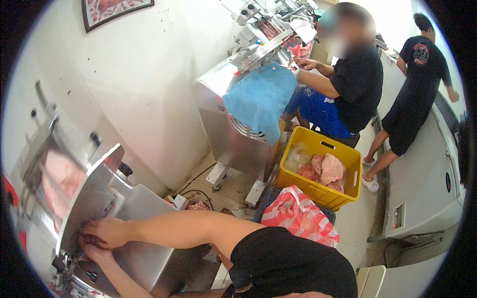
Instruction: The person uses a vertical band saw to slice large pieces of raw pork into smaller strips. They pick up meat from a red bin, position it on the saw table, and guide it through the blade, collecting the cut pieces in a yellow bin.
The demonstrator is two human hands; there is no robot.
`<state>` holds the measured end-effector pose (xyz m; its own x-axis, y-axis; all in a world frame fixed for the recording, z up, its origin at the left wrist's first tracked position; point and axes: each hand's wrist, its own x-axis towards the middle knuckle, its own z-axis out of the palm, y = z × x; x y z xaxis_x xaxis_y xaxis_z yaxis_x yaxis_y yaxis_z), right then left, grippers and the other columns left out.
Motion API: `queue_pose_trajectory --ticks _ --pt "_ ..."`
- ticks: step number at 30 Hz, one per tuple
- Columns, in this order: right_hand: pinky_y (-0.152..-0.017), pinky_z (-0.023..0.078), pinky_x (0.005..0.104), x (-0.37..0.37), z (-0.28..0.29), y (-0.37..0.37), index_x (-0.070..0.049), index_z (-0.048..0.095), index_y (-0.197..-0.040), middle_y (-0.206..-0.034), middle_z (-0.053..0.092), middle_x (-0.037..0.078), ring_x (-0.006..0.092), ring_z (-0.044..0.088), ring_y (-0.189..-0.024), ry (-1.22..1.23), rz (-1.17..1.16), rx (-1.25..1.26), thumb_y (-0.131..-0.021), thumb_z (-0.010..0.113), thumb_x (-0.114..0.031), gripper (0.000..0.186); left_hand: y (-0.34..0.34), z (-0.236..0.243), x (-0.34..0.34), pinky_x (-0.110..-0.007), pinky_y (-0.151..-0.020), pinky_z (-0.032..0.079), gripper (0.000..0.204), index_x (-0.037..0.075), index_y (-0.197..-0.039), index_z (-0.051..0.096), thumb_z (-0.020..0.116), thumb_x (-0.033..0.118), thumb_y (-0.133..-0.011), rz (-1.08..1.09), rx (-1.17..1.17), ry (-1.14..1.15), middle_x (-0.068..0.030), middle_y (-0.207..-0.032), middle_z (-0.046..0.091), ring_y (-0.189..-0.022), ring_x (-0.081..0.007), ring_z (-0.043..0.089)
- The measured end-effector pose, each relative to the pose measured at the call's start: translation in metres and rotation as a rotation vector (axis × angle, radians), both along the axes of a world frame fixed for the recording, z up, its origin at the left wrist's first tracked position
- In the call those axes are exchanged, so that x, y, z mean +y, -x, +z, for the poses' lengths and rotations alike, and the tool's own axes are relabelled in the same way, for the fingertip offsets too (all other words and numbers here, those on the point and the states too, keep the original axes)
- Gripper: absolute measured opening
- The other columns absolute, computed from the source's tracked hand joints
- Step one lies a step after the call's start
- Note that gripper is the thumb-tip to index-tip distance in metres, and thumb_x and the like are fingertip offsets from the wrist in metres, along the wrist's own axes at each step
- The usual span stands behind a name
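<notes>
The person's right hand (107, 232) is close by, with its fingers bent, and the left hand (97, 252) is just under it. Between them is a small dark red patch (94, 242) that may be meat. I cannot tell if either hand is closed on it, because the fingers hide too much.

Both hands are by the tall, curved plate of a shiny silver metal slicing machine (144, 211). On the far side of that plate sits a big, pale pink slab of meat (60, 183). It is blurry, but a lot of it is still there, so I think the cutting is partway done. I can't see a finished pile, so I can't say how much is cut.

Past the arm is a red-and-white striped plastic bag (298, 216); what is in it is hidden. Next comes a yellow plastic crate (354, 191) with pink and red meat chunks (329, 170) inside. Those look uncut, so they may be left to do.

Farther off, a seated co-worker (362, 74) in black works at another silver machine (216, 92) with a fuzzy blue towel (263, 97) over it.
</notes>
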<state>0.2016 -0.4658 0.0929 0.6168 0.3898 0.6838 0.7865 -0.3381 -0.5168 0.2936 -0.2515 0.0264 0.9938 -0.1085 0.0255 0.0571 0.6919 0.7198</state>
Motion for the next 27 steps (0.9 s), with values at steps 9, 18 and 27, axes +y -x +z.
queue_pose_trajectory --ticks 9,18,27 --pt "-0.092 0.05 0.0482 0.008 0.001 0.004 0.006 0.049 -0.13 -0.118 0.058 0.026 0.0425 0.058 -0.111 -0.084 0.008 -0.049 -0.075 0.066 -0.014 0.061 0.004 0.016 -0.009 -0.045 -0.099 0.046 0.045 0.007 -0.125 0.058 0.043 0.041 -0.099 0.114 0.14 -0.044 -0.0113 -0.126 0.061 -0.116 -0.0264 0.059" --pt "-0.093 0.049 0.0487 -0.004 0.016 0.02 0.002 0.049 -0.131 -0.115 0.061 0.026 0.0432 0.058 -0.111 -0.047 0.04 0.091 -0.077 0.066 -0.015 0.059 0.026 0.039 -0.027 -0.043 -0.092 0.05 0.038 0.008 -0.11 0.064 0.041 0.037 -0.1 0.146 0.162 -0.051 -0.0093 -0.113 0.066 -0.106 -0.0239 0.064" --pt "-0.095 0.048 0.0479 0.0 0.009 0.011 0.002 0.051 -0.128 -0.114 0.061 0.025 0.0421 0.058 -0.111 -0.058 0.03 -0.005 -0.078 0.065 -0.014 0.054 0.001 0.01 0.0 -0.043 -0.09 0.05 0.035 0.008 -0.107 0.065 0.046 0.036 -0.1 -0.251 -0.113 0.082 -0.0094 -0.107 0.067 -0.102 -0.024 0.065"
